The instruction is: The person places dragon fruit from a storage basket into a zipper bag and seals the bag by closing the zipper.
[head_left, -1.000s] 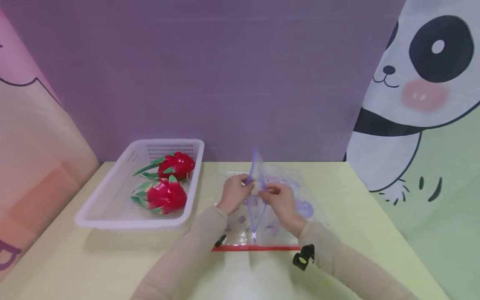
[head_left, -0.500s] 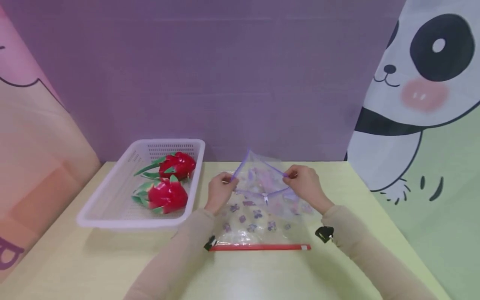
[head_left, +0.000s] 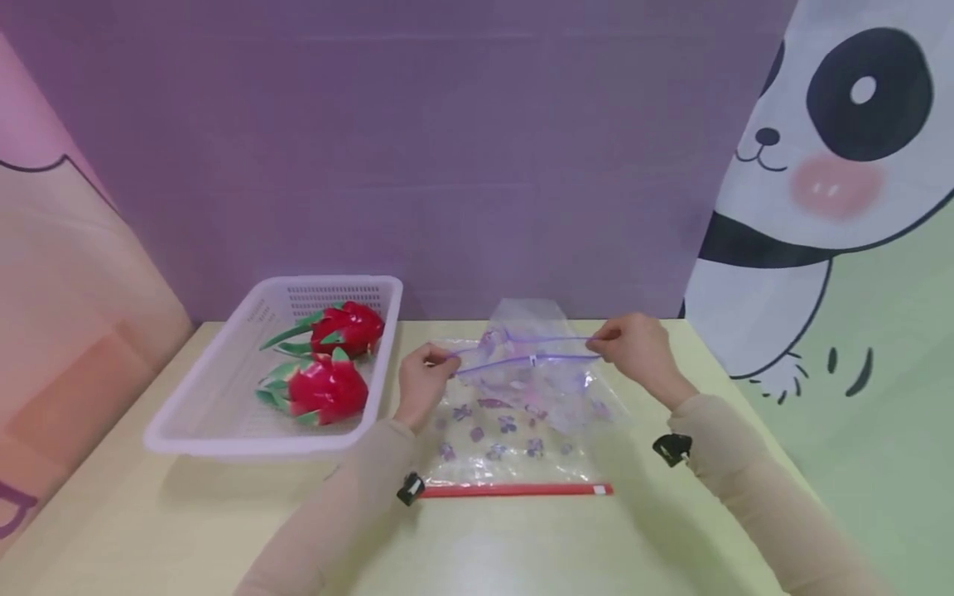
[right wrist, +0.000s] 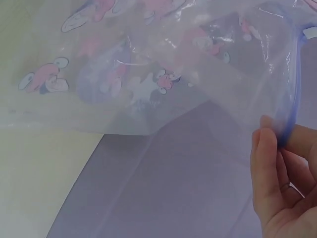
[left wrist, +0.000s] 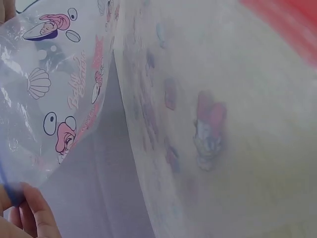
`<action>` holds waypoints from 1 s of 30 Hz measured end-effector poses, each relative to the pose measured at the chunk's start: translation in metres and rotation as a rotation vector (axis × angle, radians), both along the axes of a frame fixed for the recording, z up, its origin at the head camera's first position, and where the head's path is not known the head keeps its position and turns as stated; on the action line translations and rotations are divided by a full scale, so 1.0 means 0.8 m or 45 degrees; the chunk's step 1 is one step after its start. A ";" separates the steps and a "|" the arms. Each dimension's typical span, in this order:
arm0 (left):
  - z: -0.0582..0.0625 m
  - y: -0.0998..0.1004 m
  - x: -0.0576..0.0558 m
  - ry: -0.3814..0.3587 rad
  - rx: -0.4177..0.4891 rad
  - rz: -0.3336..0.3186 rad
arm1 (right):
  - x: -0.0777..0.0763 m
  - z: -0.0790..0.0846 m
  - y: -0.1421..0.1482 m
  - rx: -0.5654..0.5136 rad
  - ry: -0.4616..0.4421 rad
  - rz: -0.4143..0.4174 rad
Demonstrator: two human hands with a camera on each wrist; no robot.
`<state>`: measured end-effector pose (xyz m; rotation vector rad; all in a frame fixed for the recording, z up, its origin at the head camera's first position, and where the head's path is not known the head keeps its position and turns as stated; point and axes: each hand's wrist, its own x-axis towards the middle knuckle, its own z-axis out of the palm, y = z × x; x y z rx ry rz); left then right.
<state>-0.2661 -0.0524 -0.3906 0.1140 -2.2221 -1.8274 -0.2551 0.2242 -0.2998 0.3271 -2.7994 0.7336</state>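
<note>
A clear zip bag with a purple slider strip [head_left: 488,364] is stretched between my two hands. My left hand [head_left: 423,381] pinches its left end and my right hand [head_left: 637,352] pinches its right end. The two purple edges stand slightly apart in the middle. Pink cartoon prints show on this bag [left wrist: 64,74] in the left wrist view, and the thumb and fingers [right wrist: 267,173] grip its blue-purple edge in the right wrist view. Beneath it, flat on the table, lies a second printed clear zip bag [head_left: 477,455] with a red slider strip [head_left: 514,490] nearest me.
To the left stands a white plastic basket [head_left: 238,444] on the pale table [head_left: 224,530]. Inside it are two red dragon fruits with green leaves, the front one [head_left: 328,389] and the rear one [head_left: 350,329]. A purple backdrop [head_left: 462,165] rises behind the table.
My hands have moved apart, the right one farthest. The bag's purple mouth, first upright and narrow, then spread wide, is now drawn nearly straight across. The basket and fruits stay put.
</note>
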 end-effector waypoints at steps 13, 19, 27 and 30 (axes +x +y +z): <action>-0.011 0.002 0.005 -0.056 0.060 0.050 | -0.018 0.016 0.005 -0.125 -0.091 -0.056; -0.011 -0.002 0.004 -0.046 0.022 0.024 | -0.022 0.006 0.002 -0.232 -0.202 -0.064; -0.025 -0.005 0.006 -0.114 -0.020 -0.071 | -0.025 -0.012 -0.014 -0.522 -0.366 -0.023; -0.023 -0.003 0.008 -0.152 -0.024 -0.150 | -0.026 -0.013 -0.024 -0.488 -0.330 -0.021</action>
